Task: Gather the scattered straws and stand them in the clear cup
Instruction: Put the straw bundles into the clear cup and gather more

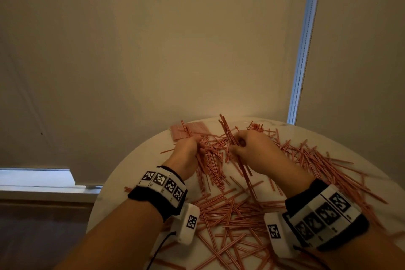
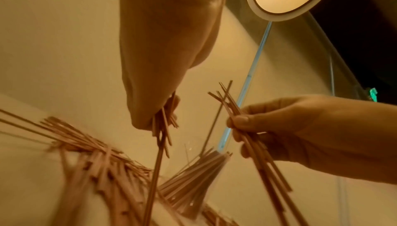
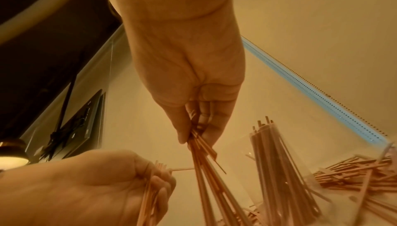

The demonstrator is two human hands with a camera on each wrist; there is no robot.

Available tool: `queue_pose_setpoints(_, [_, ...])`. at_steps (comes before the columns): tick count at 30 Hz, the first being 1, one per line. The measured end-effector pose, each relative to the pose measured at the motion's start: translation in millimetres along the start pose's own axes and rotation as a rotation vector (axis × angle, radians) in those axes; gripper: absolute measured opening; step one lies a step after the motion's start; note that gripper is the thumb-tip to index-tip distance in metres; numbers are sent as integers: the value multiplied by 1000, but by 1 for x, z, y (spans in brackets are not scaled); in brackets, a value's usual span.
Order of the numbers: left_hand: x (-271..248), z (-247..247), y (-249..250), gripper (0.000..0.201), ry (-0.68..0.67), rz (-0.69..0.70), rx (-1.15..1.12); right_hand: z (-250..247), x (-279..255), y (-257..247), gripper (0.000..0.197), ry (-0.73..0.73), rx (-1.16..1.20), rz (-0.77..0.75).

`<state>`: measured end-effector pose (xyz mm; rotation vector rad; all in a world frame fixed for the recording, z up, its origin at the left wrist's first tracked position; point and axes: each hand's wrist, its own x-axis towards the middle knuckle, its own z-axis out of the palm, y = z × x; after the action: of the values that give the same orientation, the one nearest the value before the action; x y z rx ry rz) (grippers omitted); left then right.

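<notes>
Thin red-and-white striped straws (image 1: 236, 210) lie scattered over a round white table (image 1: 135, 160). My right hand (image 1: 237, 144) grips a bundle of straws (image 1: 228, 131) that slants up and away; the right wrist view shows thumb and fingers of that hand (image 3: 197, 136) closed round this bundle (image 3: 206, 170). My left hand (image 1: 197, 147) is close beside it, pinching several straws (image 2: 161, 136) between its fingers (image 2: 150, 121). The clear cup (image 3: 298, 167) stands just beyond the right hand with several straws upright in it, and it also shows in the left wrist view (image 2: 194, 157).
A flat pink pack of straws (image 1: 192, 129) lies at the table's far edge, left of the hands. A pale roller blind (image 1: 153, 50) hangs right behind the table. The thickest spread of loose straws (image 1: 328, 166) covers the table's right and near parts.
</notes>
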<state>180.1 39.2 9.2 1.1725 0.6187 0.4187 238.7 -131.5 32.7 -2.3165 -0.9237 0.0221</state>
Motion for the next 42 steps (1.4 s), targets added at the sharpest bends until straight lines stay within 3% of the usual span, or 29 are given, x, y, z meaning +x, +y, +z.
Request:
queue_pose_setpoints(4, [5,23,4,20,-43,25,-171,4,14,-12,10,77,25,-46])
queue_pose_setpoints(7, [7,35,7,60,-182,60,-115,9,27,-19,15,112,23,-84])
queue_pose_setpoints(8, [10,38,7,64,-198,81,-59,11,31,-21,11,113,15,-71])
queue_pose_setpoints(9, [14,39,5,61,-185,105,8,12,34,-21,4,114,4,-67])
queue_pose_setpoints(13, [31,38,-1,31,-89,204,145,19,42,-20,22,92,-55,-82])
queue_pose_setpoints(17, [41,38,0,25,-23,252,46,20,42,-17,35,25,-9,-100])
queue_pose_setpoints(21, [49,31,7,22,37,313,-16,10,41,-9,25,-86,-36,-64])
queue_pose_setpoints(24, [48,27,11,19,-11,288,-66,-5,43,-5,12,-25,-27,-74])
queue_pose_setpoints(28, [48,27,12,25,-27,256,-93,-24,46,0,9,4,92,-87])
queue_pose_setpoints(33, [45,32,6,39,-97,195,8,-25,52,7,11,269,247,-111])
queue_pose_setpoints(36, [31,40,5,38,-216,156,54,-19,56,10,11,376,287,-136])
queue_pose_setpoints(39, [21,50,1,34,-346,154,100,-10,59,10,10,391,331,-164])
queue_pose_setpoints(42, [15,60,-4,36,-325,172,72,-3,62,11,9,398,240,-163])
